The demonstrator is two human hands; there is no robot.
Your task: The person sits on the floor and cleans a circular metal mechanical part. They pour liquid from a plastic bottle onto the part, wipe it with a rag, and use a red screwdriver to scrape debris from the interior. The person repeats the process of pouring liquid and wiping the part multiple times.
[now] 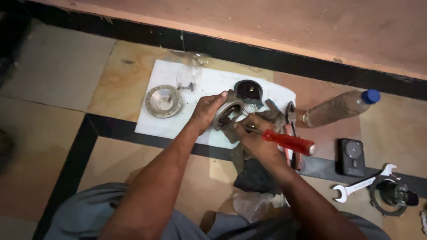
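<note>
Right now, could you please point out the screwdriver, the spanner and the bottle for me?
Screwdriver (288,142): head view, middle of its red handle.
Spanner (361,186): head view, middle of its white shaft.
Bottle (336,108): head view, middle of its dusty body.

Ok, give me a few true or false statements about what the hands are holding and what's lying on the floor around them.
1. The right hand holds a red-handled screwdriver. True.
2. The left hand grips a round metal part. True.
3. The plastic bottle stands upright. False: it lies on its side.
4. The bottle has a red cap. False: it is blue.
5. A silver wrench lies on the floor. True.
</note>
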